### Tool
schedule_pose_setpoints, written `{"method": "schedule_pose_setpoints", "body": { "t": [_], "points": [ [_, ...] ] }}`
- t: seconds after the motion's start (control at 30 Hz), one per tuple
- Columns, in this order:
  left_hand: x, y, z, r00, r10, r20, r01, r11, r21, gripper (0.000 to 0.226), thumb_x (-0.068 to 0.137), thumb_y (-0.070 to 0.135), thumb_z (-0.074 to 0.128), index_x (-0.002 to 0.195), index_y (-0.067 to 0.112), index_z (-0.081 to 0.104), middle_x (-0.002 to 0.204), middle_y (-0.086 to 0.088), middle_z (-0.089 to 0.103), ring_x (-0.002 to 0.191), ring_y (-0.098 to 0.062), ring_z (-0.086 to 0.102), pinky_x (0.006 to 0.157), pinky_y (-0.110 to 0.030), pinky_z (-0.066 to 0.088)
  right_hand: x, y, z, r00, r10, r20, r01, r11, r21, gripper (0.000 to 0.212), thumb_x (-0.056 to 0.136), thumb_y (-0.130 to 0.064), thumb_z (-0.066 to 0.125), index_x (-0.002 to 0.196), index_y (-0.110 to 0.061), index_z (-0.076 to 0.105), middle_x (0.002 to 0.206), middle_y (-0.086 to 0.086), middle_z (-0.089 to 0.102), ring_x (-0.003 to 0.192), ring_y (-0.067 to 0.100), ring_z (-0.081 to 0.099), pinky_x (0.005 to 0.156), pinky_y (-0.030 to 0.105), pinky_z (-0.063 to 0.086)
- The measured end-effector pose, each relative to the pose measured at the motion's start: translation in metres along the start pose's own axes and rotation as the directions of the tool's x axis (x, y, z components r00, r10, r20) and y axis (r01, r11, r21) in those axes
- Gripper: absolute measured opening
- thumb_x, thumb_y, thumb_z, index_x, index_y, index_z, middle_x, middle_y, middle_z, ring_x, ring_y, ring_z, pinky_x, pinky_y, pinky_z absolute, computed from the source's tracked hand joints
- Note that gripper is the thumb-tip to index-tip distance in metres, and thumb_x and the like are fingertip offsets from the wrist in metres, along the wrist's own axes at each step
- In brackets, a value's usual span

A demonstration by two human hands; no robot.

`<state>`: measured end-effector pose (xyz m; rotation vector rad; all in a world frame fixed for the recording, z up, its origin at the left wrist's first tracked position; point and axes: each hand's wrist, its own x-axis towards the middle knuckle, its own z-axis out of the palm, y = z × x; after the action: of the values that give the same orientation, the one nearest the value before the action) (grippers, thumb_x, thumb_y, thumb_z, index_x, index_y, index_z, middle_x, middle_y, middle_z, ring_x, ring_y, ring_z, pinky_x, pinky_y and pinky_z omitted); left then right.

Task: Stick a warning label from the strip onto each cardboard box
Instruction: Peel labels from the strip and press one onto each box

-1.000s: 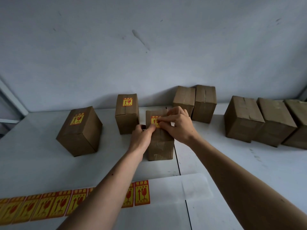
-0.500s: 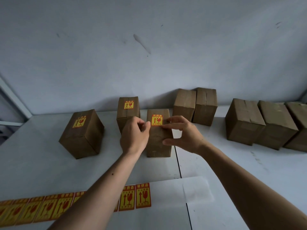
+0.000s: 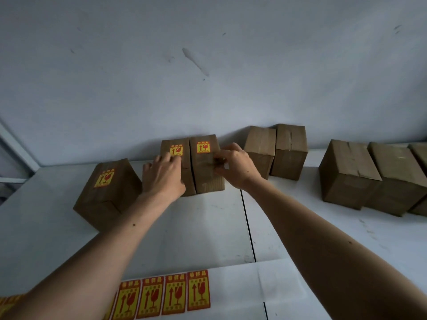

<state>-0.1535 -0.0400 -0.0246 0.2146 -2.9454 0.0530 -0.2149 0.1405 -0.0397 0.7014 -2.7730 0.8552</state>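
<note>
1. Looking down from the head camera, two labelled boxes stand side by side and touching at the back of the white worktop (image 3: 208, 227), close to the wall (image 3: 208, 65).
2. The right-hand box of the pair (image 3: 206, 165) carries a yellow label (image 3: 203, 147) with a red upward arrow and a red wine-glass mark; small red characters above it are too small to read.
3. The left-hand box of the pair (image 3: 176, 158) has a label of the same kind (image 3: 176, 150), its lower edge met by fingertips.
4. The left hand (image 3: 163, 175) lies flat on that box, fingers spread and clamped on nothing.
5. The right hand (image 3: 235, 167) touches the right side of the other box, thumb and fingers apart; whether it truly grips the box I cannot tell.
6. A third labelled box (image 3: 106, 192) stands tilted to the left, apart from the pair, its label (image 3: 104, 178) showing the same arrow and glass.
7. Two plain boxes (image 3: 276, 151) stand against the wall to the right, and three more (image 3: 374, 176) further right, the last cut off by the frame edge.
8. The label strip (image 3: 161, 294) lies at the near edge of the worktop, four labels clear, others hidden under the left forearm; the print on them is unreadable.
</note>
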Motion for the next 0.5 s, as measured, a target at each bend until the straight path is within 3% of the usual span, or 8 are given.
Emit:
{"method": "schedule_pose_setpoints", "body": {
  "t": [0.1, 0.23, 0.37, 0.5],
  "points": [
    [0.002, 0.013, -0.007, 0.991, 0.079, -0.11, -0.09, 0.991, -0.097, 0.058, 0.078, 0.023, 0.069, 0.132, 0.015, 0.048, 0.14, -0.004, 0.046, 0.125, -0.029, 0.041, 0.1, -0.043, 0.037, -0.003, 0.014, -0.009, 0.998, 0.007, -0.069, -0.014, 0.996, -0.09, 0.042, 0.084, -0.03, 0.067, 0.125, -0.02, 0.061, 0.132, 0.005, 0.05, 0.109, 0.025, 0.057, 0.093, 0.042, 0.051],
    [0.015, 0.054, -0.017, 0.946, 0.228, -0.23, -0.293, 0.903, -0.313, 0.058, 0.078, 0.019, 0.069, 0.133, 0.014, 0.05, 0.138, -0.004, 0.05, 0.125, -0.028, 0.042, 0.104, -0.038, 0.036, -0.019, 0.046, -0.027, 0.892, 0.269, -0.362, -0.299, 0.954, -0.029, 0.036, 0.083, -0.023, 0.064, 0.119, -0.018, 0.06, 0.122, 0.005, 0.053, 0.1, 0.026, 0.058, 0.076, 0.038, 0.053],
    [0.042, 0.097, -0.009, 0.949, 0.314, -0.034, -0.313, 0.922, -0.226, 0.063, 0.086, 0.032, 0.065, 0.14, 0.009, 0.04, 0.145, -0.009, 0.043, 0.134, -0.031, 0.032, 0.11, -0.043, 0.03, -0.03, 0.069, -0.035, 0.836, 0.433, -0.338, -0.447, 0.894, 0.039, 0.032, 0.082, -0.027, 0.067, 0.108, -0.016, 0.051, 0.108, 0.006, 0.06, 0.089, 0.025, 0.058, 0.067, 0.034, 0.043],
    [0.062, 0.118, 0.006, 0.937, 0.331, 0.108, -0.327, 0.943, -0.055, 0.052, 0.087, 0.041, 0.063, 0.126, 0.01, 0.047, 0.14, -0.01, 0.05, 0.134, -0.031, 0.032, 0.11, -0.048, 0.023, -0.026, 0.08, -0.037, 0.825, 0.487, -0.285, -0.488, 0.87, 0.073, 0.035, 0.08, -0.035, 0.071, 0.099, -0.013, 0.05, 0.095, 0.01, 0.063, 0.084, 0.029, 0.061, 0.07, 0.043, 0.053]
  ]
}}
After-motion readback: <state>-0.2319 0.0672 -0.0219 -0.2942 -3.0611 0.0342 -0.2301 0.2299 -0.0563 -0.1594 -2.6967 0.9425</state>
